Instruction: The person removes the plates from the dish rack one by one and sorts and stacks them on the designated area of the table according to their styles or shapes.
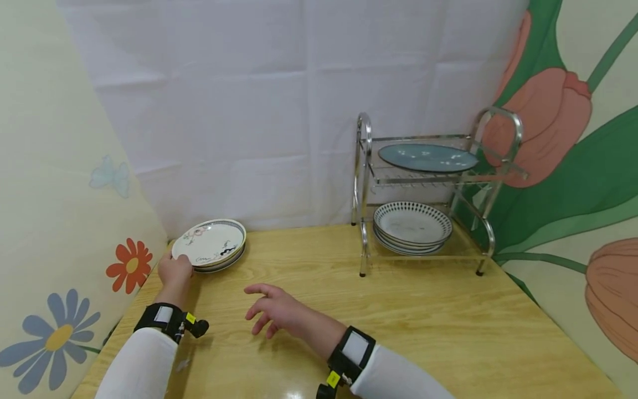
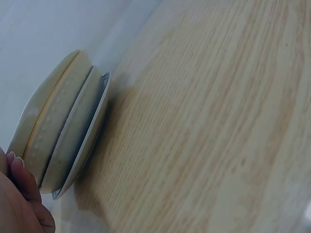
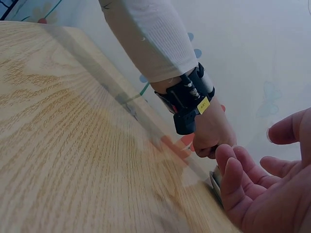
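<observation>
At the far left of the table, several stacked plates (image 1: 209, 242) lie near the wall; the top one is white with a floral pattern and a dark patterned rim. My left hand (image 1: 174, 270) pinches the near-left edge of the upper plate. In the left wrist view, curled fingers (image 2: 26, 182) sit at the rim of the plate stack (image 2: 65, 116); exactly how many plates they grip is hidden. My right hand (image 1: 274, 310) hovers over the table's middle, fingers spread and holding nothing. The right wrist view shows its palm and loosely bent fingers (image 3: 233, 179).
A two-tier metal dish rack (image 1: 365, 221) stands at the back right. Its upper shelf holds a blue oval plate (image 1: 428, 158); below are stacked white plates (image 1: 412, 224) with a dark-patterned rim. A white cloth (image 1: 239, 111) hangs behind the wooden table (image 1: 428, 332), between painted walls.
</observation>
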